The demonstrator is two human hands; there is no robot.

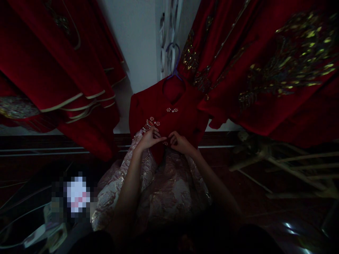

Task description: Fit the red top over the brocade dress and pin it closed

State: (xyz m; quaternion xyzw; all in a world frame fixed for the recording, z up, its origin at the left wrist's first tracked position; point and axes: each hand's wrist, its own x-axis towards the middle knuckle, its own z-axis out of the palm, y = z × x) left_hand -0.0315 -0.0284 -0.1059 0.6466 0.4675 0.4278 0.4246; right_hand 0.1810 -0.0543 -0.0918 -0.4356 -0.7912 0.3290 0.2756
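Note:
A red top [148,95] with a round collar hangs in front of me on a purple hanger [177,61]. White beaded flower clasps [172,110] sit below its neckline, and a beaded tassel ornament [150,122] is on its left side. At the front of the top, my left hand [150,138] has curled fingers and its thumb points right, closed on the red cloth. Facing it, my right hand [180,142] pinches the cloth near a lower beaded clasp [165,143]. Dim light hides exactly what lies between the fingertips. Below spreads a pale, shiny brocade skirt [172,183].
Red garments with light piping [90,95] hang at left; a red garment with gold sequins [299,53] hangs at right. A wooden rack or chair [286,169] stands at lower right. A blurred-out bright object [77,194] is at lower left, beside a dark surface.

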